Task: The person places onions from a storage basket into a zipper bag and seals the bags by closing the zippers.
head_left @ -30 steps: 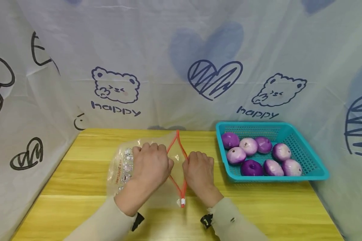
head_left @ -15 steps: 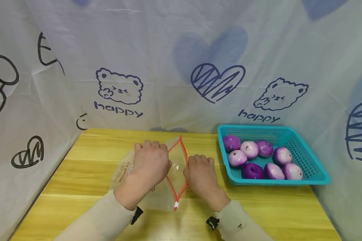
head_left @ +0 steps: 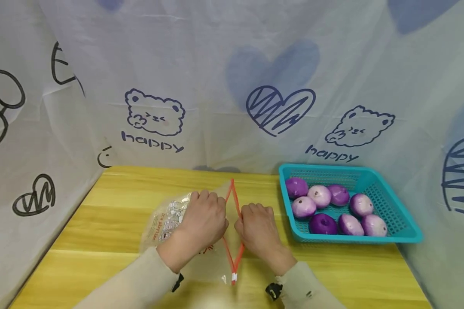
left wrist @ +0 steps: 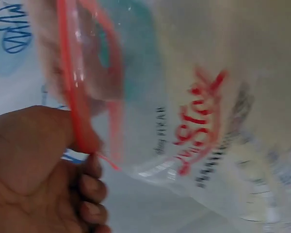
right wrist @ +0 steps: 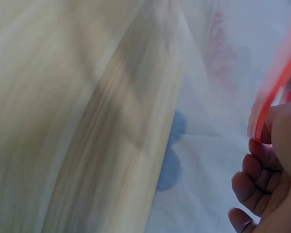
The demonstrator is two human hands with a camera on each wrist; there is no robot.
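Observation:
A clear zip bag (head_left: pixel 212 264) with a red zip edge and a white slider (head_left: pixel 234 277) hangs between both hands over the table. Its mouth gapes in a narrow diamond facing right. My left hand (head_left: pixel 206 216) pinches the left side of the red edge; thumb and curled fingers grip it in the left wrist view, where red lettering shows on the bag (left wrist: pixel 203 121). My right hand (head_left: pixel 258 225) pinches the opposite red edge, also seen in the right wrist view at the zip strip (right wrist: pixel 271 97). Printed cartoon figures show on the bag's left part.
To the right stands a turquoise plastic basket (head_left: pixel 406 214) holding several purple onions (head_left: pixel 320 196). The yellow wood-grain table (head_left: pixel 100 240) is bounded at the back and sides by a white printed cloth (head_left: pixel 212 107).
Both hands keep their grip on the red edges. The bag's mouth spread wider half a second ago and is narrower now, the left hand having shifted a little to the right.

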